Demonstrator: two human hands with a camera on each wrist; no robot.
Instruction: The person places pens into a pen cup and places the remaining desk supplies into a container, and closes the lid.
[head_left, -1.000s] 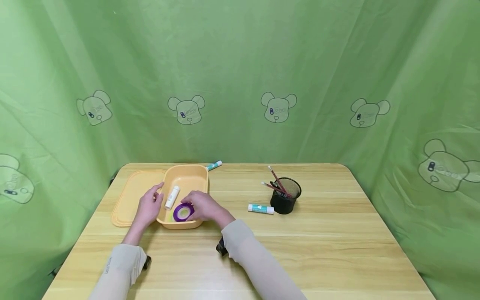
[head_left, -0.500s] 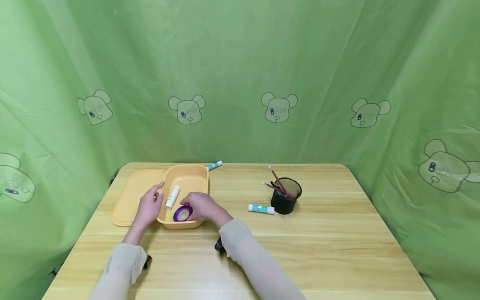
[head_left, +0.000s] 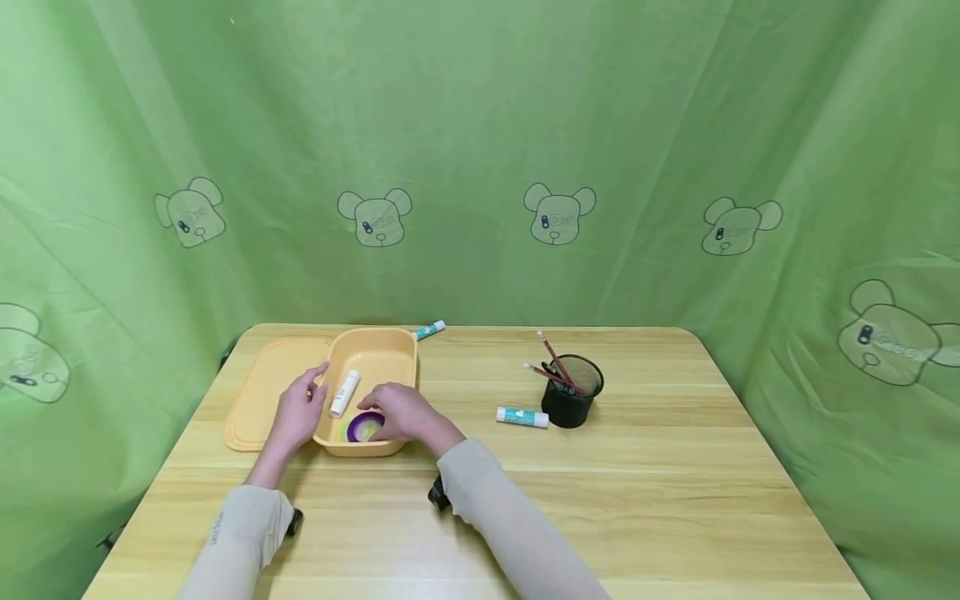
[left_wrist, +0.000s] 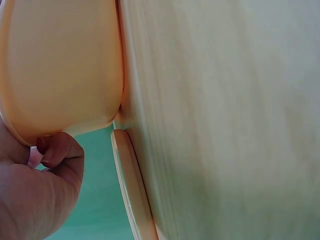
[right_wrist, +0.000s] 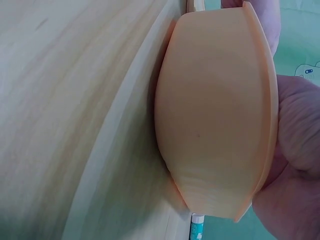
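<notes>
A peach plastic box stands uncovered on the table. My left hand holds its left rim; the left wrist view shows curled fingers against the rim. Inside the box, my right hand hovers over a purple ring, seemingly a roll of tape, with fingers spread and slightly apart from it. Part of a yellow-green ring shows beneath the purple one. A white glue stick lies beside them. The right wrist view shows the box's outer wall, which hides the right fingertips.
The box's flat lid lies left of it. One glue stick rests behind the box, another to the right. Beside that stands a black mesh pen cup with pencils. A green curtain surrounds the wooden table.
The purple roll has settled flatter in the box, and my right fingertips have loosened from it and lifted slightly. My left hand stays at the rim.
</notes>
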